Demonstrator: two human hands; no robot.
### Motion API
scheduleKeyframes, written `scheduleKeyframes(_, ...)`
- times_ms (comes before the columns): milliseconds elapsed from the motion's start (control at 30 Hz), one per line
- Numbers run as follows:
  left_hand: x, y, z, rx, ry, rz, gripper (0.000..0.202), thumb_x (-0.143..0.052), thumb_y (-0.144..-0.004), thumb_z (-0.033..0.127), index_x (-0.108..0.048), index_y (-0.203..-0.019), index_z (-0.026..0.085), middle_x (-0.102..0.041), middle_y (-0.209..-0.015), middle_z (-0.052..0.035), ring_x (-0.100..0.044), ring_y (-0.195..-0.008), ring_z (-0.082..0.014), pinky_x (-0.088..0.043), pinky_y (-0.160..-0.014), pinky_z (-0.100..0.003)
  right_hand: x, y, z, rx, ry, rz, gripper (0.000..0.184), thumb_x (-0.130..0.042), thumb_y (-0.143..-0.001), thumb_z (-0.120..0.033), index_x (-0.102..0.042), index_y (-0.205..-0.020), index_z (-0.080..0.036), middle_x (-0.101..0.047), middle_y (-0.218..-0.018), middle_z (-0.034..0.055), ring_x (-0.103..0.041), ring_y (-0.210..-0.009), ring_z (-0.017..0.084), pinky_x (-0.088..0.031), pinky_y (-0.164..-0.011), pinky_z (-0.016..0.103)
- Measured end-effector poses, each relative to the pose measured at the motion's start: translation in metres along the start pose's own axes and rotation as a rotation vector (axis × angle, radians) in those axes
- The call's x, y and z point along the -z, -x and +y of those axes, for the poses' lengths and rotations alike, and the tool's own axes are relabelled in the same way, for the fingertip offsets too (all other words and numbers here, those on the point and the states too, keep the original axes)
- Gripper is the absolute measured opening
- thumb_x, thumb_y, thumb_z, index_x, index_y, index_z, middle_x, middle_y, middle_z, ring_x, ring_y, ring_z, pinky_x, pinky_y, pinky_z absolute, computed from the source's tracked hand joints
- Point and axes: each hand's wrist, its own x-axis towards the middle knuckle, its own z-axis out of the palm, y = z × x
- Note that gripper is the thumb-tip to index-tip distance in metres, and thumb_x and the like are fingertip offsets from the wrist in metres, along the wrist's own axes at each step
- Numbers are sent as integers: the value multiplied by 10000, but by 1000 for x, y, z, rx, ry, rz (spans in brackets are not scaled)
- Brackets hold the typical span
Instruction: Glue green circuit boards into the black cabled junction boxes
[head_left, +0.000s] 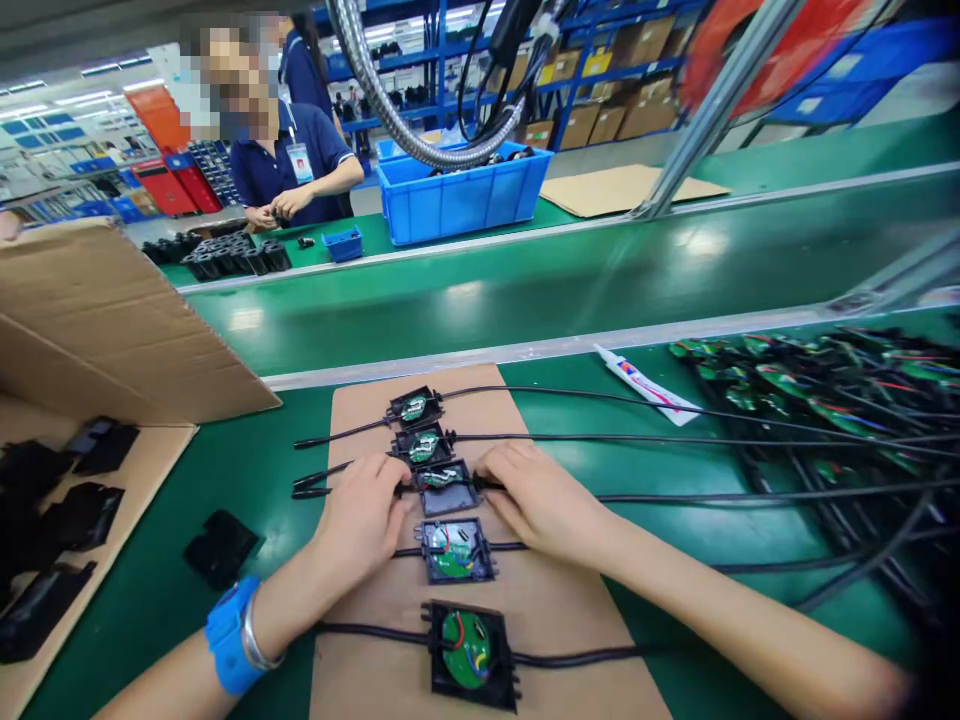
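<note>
Several open black plastic housings with green circuit boards lie in a column on a cardboard sheet [562, 620], black cables leaving both sides. My hands are at the middle housing [448, 490], whose board is tilted up along its far side. At its left end, my left hand [367, 505] is closed around the short cable, fingertips partly hidden. My right hand [544, 500] pinches the long cable [675, 497] beside the right end. Nearer me lie a housing with a flat board [455, 552] and the closest housing [469, 655]. Two more, a far housing [415, 407] and its neighbour [422, 447], lie beyond.
A cardboard box [112, 320] with black plastic parts stands left, beside a loose black cover [220, 548]. A white tube [646, 385] and a heap of wired boards [825, 390] lie right. Across the green bench, a person [300, 160] handles parts near a blue bin [465, 200].
</note>
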Motion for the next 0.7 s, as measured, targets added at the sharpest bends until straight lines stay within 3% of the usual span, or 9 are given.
scheduleKeyframes(133,-3,-2,-4,6,-55,-20,84,-557,-856,219,-522,-932,209,-580,-952,-61,-537,-906,-259,-435,-797,-406,-2,1,12,26,-141,-11,184,-422,-868,-88,-530,-988,-177,-608,-942,94,-567,-895,221,-497,-794,406)
scheduleKeyframes(200,-1,2,-4,10,17,-27,52,-524,-878,220,-502,-924,212,-588,-923,-53,-548,-865,-242,-442,-773,-388,3,5,12,58,-180,-5,251,-378,-878,-69,-514,-1050,-191,-610,-963,91,-581,-903,206,-511,-792,375)
scheduleKeyframes(300,8,7,1,58,193,-38,71,-470,-908,212,-469,-979,219,-592,-914,-41,-559,-790,-196,-459,-688,-311,17,9,6,82,-124,-100,347,-359,-833,-32,-525,-1092,-191,-623,-936,93,-607,-829,210,-529,-706,346)
scheduleKeyframes(467,15,4,10,41,282,-28,104,-470,-933,241,-479,-1036,234,-603,-955,-42,-578,-798,-177,-483,-684,-278,39,0,-7,132,-5,-212,348,-408,-757,-34,-583,-1021,-179,-661,-913,105,-640,-768,233,-525,-650,341)
scheduleKeyframes(700,-6,-9,11,58,214,-101,106,-497,-913,235,-501,-1016,256,-615,-934,-33,-630,-734,-194,-523,-658,-311,33,-20,-10,193,147,-262,336,-463,-655,-5,-632,-878,-190,-635,-750,76,-592,-590,226,-430,-485,347)
